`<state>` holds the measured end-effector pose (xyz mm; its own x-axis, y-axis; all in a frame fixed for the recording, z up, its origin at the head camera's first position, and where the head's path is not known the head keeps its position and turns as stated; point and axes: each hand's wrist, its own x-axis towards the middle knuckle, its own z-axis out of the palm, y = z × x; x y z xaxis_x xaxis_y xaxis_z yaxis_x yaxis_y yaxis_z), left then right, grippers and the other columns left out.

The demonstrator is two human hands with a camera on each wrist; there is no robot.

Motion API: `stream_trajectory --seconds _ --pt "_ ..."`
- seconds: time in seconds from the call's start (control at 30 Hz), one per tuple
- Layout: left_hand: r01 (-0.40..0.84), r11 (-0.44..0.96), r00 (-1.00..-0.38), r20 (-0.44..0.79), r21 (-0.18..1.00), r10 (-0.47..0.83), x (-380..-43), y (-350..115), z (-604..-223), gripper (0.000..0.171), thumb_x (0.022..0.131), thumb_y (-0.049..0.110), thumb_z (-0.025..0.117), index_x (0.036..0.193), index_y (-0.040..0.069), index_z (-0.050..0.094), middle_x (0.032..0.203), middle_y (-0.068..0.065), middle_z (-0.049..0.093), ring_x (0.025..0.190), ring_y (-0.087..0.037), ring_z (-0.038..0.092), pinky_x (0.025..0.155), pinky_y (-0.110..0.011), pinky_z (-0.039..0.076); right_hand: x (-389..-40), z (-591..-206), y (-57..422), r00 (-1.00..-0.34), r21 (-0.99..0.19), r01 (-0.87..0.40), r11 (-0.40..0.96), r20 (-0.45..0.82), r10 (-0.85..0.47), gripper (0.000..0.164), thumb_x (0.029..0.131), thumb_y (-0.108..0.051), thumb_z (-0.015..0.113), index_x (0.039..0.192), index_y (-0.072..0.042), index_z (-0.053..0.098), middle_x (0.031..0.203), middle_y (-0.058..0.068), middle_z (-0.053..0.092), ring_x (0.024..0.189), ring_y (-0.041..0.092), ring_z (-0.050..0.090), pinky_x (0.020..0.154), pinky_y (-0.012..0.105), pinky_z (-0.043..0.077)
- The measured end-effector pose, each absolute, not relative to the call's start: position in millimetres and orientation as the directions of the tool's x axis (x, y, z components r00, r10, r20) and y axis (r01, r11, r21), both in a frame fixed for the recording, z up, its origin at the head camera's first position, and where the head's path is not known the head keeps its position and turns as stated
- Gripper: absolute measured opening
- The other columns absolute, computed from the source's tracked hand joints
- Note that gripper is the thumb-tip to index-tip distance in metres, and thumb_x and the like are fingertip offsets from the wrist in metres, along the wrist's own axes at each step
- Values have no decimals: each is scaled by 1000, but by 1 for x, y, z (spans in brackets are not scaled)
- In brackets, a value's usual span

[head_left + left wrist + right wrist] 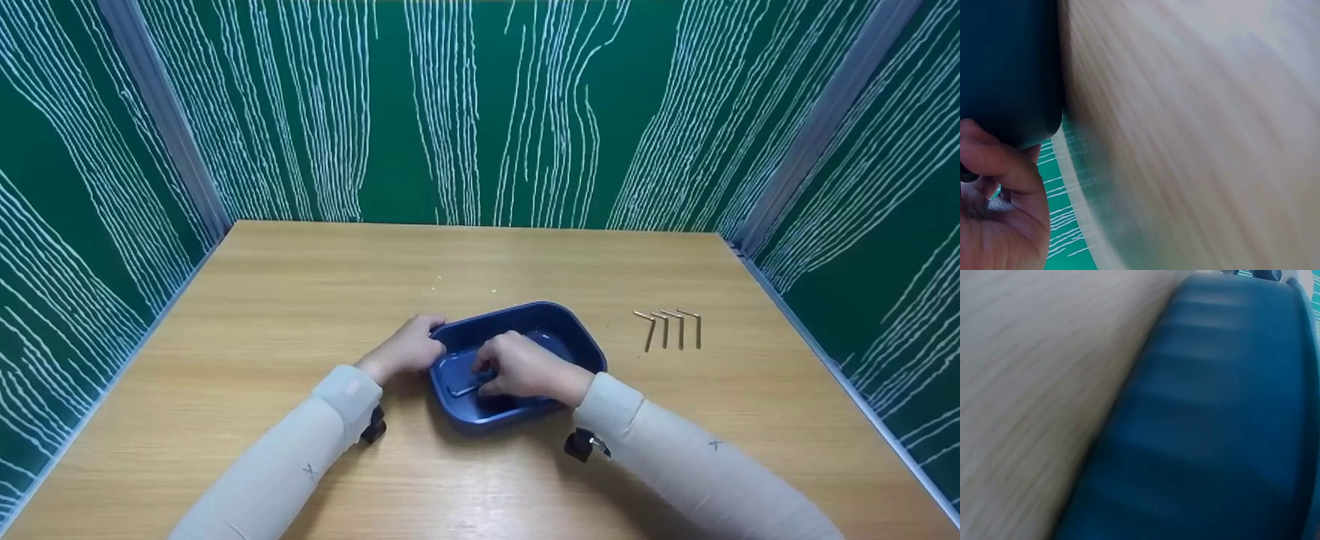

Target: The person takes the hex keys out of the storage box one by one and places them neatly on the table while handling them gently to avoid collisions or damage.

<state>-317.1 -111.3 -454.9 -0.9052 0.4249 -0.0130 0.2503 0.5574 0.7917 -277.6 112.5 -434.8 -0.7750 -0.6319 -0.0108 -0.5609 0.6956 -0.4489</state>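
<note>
A deep blue plastic basin (555, 309) with rounded corners stands at a slant on the table. At its left end my left hand (409, 346) grips the rim; the left wrist view shows curled fingers (1008, 169) against the basin's outer wall. My right hand (525, 367) reaches down inside the basin, fingers bent. By its fingertips lies a thin L-shaped metal piece that looks like a hex key (463, 390), partly covered by the hand. Whether the fingertips pinch it is not clear. In the right wrist view the basin's outer side (1213, 410) hides that hand.
Right of the basin, several similar L-shaped metal pieces (666, 330) lie in a row on the wooden table (300, 277). Small pale specks (439, 278) dot the table behind the basin. Green panels (390, 112) with white lines enclose the back and sides.
</note>
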Motion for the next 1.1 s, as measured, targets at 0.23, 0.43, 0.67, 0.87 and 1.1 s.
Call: stream_trajectory --seconds 0.23,0.43,0.67,0.87,1.1 --pt "258 561 -905 -7 786 426 -317 -112 -455 16 89 -2 54 98 6 65 91 -4 59 82 -19 57 72 -28 47 -279 -442 107 -746 -438 -595 674 -10 -666 22 90 -7 86 112 -3 83 110 12 82 100 22 76 96 44 62" --pt "282 564 -900 10 776 436 -319 -112 -457 13 86 -3 53 92 7 59 87 -2 56 80 -18 54 72 -28 44 -280 -445 106 -688 -387 -679 624 40 -724 16 85 -5 89 99 -3 84 94 7 82 83 14 68 82 36 61" --pt "274 566 -902 4 777 431 -320 -112 -458 14 86 -2 54 94 6 61 89 -5 58 81 -18 55 72 -28 44 -281 -447 102 -674 -384 -689 614 30 -738 9 86 -2 86 94 -5 84 89 5 81 75 7 59 74 28 55" --pt "264 562 -905 0 784 425 -319 -112 -457 11 88 -1 55 94 6 61 87 -3 55 81 -19 54 72 -28 44 -281 -445 101 -682 -391 -674 627 2 -732 7 88 -1 84 94 -5 84 91 6 82 77 9 65 77 30 60" --pt "260 571 -910 -1 779 415 -317 -111 -456 11 88 0 55 95 5 62 90 -5 57 84 -20 56 75 -29 45 -281 -444 102 -669 -398 -671 626 -40 -742 8 93 -2 80 97 -6 85 95 6 83 82 12 70 81 31 61"
